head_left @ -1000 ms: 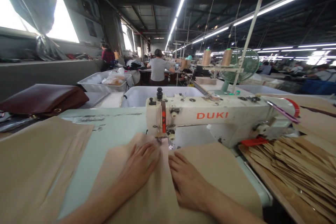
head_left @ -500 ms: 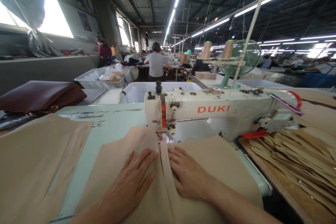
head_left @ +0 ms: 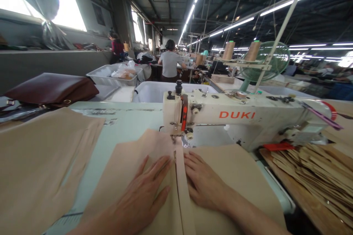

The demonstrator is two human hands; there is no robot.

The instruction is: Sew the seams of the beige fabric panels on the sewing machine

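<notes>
Under the needle area of a white sewing machine [head_left: 209,114] lie beige leather-like panels, one on the left [head_left: 116,176] and one on the right [head_left: 237,176]. A narrow beige strip [head_left: 180,176] runs lengthwise between them up to the presser foot [head_left: 173,138]. My left hand [head_left: 146,187] rests flat on the left panel, fingers spread, thumb close to the strip. On the right panel my right hand [head_left: 202,180] lies flat, its fingertips beside the strip's right edge. The needle itself is too small to make out.
More beige panels [head_left: 41,161] lie at the left. A stack of brown strips [head_left: 311,172] sits on a wooden board at the right. Beyond are a brown bag [head_left: 51,88], a white bin [head_left: 149,87], thread cones [head_left: 252,50], a fan [head_left: 275,60] and a seated person [head_left: 170,60].
The whole view has shifted, so the machine and table appear farther right. Both hands remain flat on the panels beside the strip.
</notes>
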